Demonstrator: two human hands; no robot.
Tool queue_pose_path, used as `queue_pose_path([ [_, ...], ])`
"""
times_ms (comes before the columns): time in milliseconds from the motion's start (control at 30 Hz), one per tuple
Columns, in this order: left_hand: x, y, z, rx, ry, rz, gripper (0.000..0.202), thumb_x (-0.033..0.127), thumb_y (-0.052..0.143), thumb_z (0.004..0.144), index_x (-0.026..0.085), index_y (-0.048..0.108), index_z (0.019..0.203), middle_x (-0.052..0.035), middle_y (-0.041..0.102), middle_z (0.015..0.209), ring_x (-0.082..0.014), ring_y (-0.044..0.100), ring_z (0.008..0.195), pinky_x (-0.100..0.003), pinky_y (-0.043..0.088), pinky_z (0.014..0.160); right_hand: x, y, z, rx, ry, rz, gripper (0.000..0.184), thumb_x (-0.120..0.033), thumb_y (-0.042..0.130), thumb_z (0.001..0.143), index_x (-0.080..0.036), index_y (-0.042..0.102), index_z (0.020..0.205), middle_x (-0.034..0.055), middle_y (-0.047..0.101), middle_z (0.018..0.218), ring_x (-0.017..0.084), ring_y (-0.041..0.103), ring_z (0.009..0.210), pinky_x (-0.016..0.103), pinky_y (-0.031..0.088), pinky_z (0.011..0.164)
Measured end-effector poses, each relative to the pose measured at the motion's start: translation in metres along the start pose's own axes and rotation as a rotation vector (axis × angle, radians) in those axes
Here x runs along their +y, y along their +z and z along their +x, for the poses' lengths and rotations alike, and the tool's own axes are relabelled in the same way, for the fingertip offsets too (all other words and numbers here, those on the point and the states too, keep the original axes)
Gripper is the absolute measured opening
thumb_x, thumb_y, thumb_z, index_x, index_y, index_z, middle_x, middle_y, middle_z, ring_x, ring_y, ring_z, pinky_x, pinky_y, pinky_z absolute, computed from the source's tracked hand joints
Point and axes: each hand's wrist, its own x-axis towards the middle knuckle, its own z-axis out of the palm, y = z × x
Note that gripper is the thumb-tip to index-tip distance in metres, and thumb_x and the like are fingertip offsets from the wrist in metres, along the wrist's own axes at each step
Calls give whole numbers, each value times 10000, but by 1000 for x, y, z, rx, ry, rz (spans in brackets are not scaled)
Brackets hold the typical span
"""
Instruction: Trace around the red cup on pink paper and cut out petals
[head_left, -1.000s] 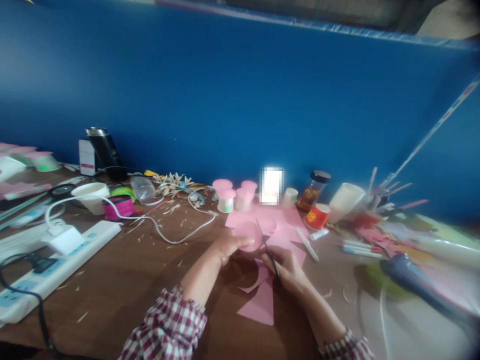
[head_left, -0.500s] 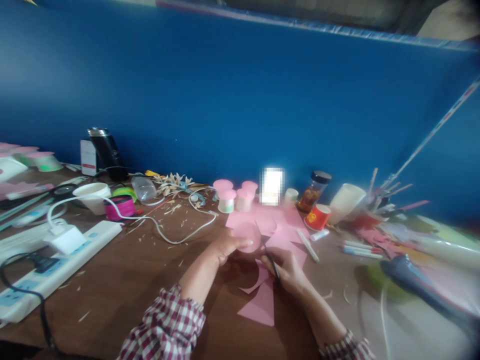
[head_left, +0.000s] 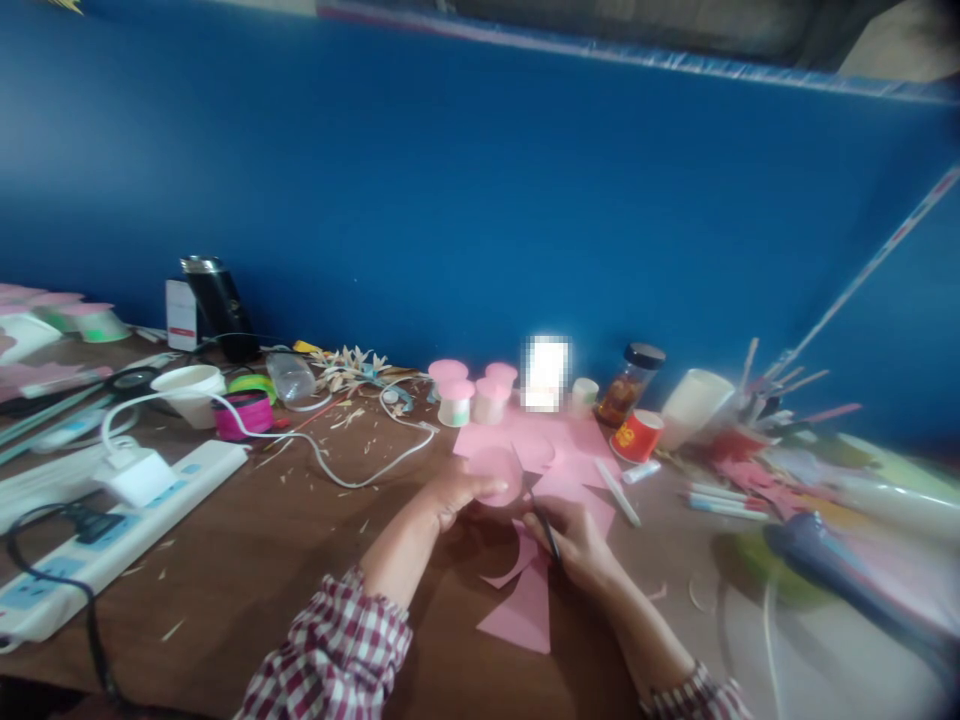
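My left hand point(head_left: 459, 492) pinches a round piece of pink paper point(head_left: 493, 474), its thumb lying on top. Black-handled scissors point(head_left: 547, 528) are gripped in my right hand point(head_left: 574, 545), their blades reaching up along the right edge of the paper disc. Below the hands, pink paper offcuts point(head_left: 521, 610), one curved and one wedge-shaped, lie on the brown table. Larger pink paper sheets point(head_left: 577, 440) spread just beyond my hands. Behind them stand several small paper cups point(head_left: 454, 405) capped with pink discs.
A white power strip point(head_left: 187, 480) with a white charger cable lies at left, near a pink tape roll point(head_left: 244, 415). On the right are a red paper cup point(head_left: 636, 437), a jar with a dark lid point(head_left: 631, 385), a white pen point(head_left: 619, 492) and markers point(head_left: 727, 500). A blue partition point(head_left: 480, 200) rises behind.
The whole view has shifted very slightly. Both hands, the paper disc and the scissors keep nearly the same positions.
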Motion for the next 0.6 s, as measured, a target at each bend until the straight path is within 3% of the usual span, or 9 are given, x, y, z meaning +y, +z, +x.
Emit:
queue_pose_path([
  [133, 2, 3, -2, -38, 32, -35, 483, 308, 796, 552, 99, 671, 970, -146, 693, 964, -267, 639, 898, -380, 471, 838, 2, 0, 1, 5, -27, -7, 344, -453, 598, 782, -114, 648, 806, 11, 550, 628, 127, 463, 559, 219, 358, 490],
  [300, 0, 4, 1, 75, 39, -21, 453, 329, 804, 532, 113, 690, 913, -124, 707, 908, -268, 649, 862, -381, 480, 817, 4, 1, 2, 0, -33, -23, 317, -421, 607, 783, -110, 659, 822, 31, 591, 686, 149, 500, 618, 236, 396, 547],
  [600, -1, 6, 1, 102, 62, 22, 453, 330, 790, 545, 101, 688, 922, -131, 705, 909, -274, 645, 868, -392, 466, 833, 6, 2, 1, -10, 1, 44, 352, -437, 620, 771, -113, 659, 905, 36, 601, 691, 180, 541, 668, 252, 432, 573],
])
